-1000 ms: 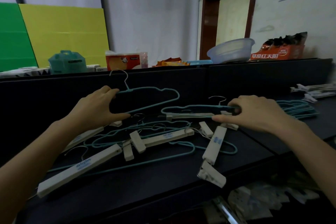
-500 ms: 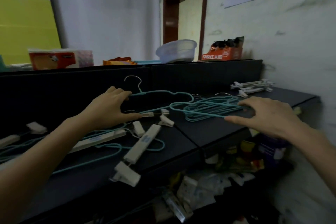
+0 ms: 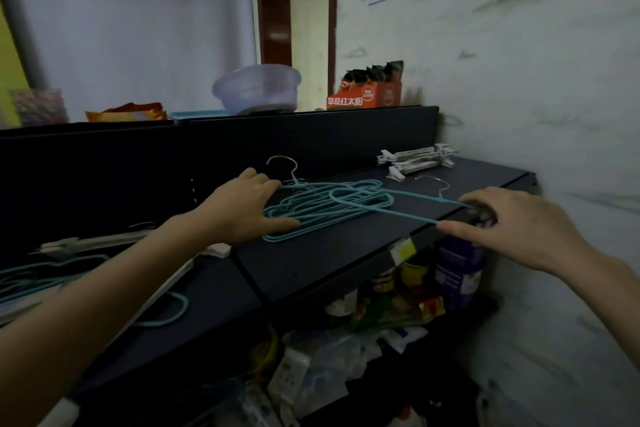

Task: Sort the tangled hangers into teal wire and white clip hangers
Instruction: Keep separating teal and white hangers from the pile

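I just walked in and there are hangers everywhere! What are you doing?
A person is sorting hangers on a dark shelf. The left hand rests on a pile of teal wire hangers, while the right hand pinches one teal hanger lying across that pile. White clip hangers sit stacked by the wall; a tangle lies at the left.

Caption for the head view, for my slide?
Left hand rests on the teal hanger stack; right hand pinches one teal hanger; white clip hangers behind.

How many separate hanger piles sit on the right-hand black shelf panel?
2: the pile of teal wire hangers in the middle, and the stack of white plastic clip hangers at the back right. Hangers overlap within each pile, so single ones may be hidden.
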A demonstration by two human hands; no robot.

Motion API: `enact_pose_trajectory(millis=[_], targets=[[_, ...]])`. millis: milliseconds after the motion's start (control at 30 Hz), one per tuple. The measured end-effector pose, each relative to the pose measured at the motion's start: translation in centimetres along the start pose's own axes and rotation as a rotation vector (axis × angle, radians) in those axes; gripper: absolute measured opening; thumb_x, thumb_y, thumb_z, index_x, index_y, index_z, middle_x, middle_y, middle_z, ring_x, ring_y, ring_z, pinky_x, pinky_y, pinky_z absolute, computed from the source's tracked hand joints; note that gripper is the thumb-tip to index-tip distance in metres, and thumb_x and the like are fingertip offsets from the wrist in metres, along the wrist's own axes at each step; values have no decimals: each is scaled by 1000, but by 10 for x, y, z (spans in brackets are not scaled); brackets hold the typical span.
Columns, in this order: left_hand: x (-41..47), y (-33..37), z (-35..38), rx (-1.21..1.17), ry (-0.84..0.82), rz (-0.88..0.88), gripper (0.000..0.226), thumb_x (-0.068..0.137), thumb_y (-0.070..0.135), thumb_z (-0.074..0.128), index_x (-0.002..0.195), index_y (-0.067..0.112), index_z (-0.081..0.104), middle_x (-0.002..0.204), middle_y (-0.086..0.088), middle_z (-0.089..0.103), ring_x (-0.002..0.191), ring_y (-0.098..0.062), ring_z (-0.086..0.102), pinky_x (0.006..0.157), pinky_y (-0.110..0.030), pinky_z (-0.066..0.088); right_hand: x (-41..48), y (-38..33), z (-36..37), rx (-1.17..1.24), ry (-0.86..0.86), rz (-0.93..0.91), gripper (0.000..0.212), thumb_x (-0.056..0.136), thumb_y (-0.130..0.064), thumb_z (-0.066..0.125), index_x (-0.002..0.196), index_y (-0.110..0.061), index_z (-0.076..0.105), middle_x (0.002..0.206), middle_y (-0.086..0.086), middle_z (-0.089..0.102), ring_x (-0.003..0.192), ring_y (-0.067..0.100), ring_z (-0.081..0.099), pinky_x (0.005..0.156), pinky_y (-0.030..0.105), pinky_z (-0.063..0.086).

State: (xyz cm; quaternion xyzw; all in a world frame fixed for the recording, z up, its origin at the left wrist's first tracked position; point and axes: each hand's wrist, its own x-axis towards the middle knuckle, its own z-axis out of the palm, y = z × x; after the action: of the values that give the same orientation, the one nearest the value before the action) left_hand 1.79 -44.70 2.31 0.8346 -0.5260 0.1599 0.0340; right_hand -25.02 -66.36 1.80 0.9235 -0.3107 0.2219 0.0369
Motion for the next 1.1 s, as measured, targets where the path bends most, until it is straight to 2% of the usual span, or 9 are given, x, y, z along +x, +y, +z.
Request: enact_pose_trajectory(millis=[233,533,667,767,833,900,1000,1100], targets=[[67,5,28,63,-20,-11,86,78,70,42,140,10,33,131,-7,47,118,-22,39,100,-33,37,60,36,23,-5,4,-27,102,49,-98,16,121,-35,54,124,-11,58,110,16,56,85,35,48],[128,-3,54,-41,-99,-120,87,79,69,42,141,10,30,133,-6,45,120,-21,37,105,-34,34,146,48,52,29,-16,-171,108,43,-98,8,123,-40,51,127,-14,56,114,14,55,88,36,48],[132,-3,66,-9,-177,-148,88,75,75,32,141,17,31,132,-2,45,116,-18,38,102,-31,31,174,44,72,49,-65,-224,112,43,-97,6,128,-37,49,132,-14,54,118,13,52,88,34,45],[131,-2,75,2,-190,-170,95,67,80,21,142,22,30,132,3,45,114,-13,38,99,-29,28,194,37,83,73,-86,-291,101,55,-95,16,126,-33,51,129,-11,56,112,12,54,83,31,45],[130,0,81,-28,-196,-178,98,64,83,18,141,25,32,134,6,44,114,-10,37,99,-27,27,207,32,89,94,-93,-339,93,55,-90,21,121,-33,54,124,-10,58,109,12,56,78,30,45],[129,3,84,-42,-209,-196,105,59,88,12,142,26,30,140,8,40,119,-9,36,102,-26,26,217,26,94,131,-131,-398,91,55,-90,22,119,-33,54,125,-10,58,115,12,53,77,30,45],[120,6,73,-96,-287,-296,107,59,89,14,145,26,23,147,6,31,128,-13,33,108,-29,25,231,15,102,163,-195,-492,96,56,-90,20,125,-32,51,125,-11,55,125,15,45,88,34,41],[101,-4,57,-131,-328,-375,111,54,91,9,143,27,27,146,7,33,128,-12,36,107,-29,32,245,2,114,230,-202,-594,115,47,-99,3,129,-32,48,122,-13,53,113,10,51,88,31,42]])
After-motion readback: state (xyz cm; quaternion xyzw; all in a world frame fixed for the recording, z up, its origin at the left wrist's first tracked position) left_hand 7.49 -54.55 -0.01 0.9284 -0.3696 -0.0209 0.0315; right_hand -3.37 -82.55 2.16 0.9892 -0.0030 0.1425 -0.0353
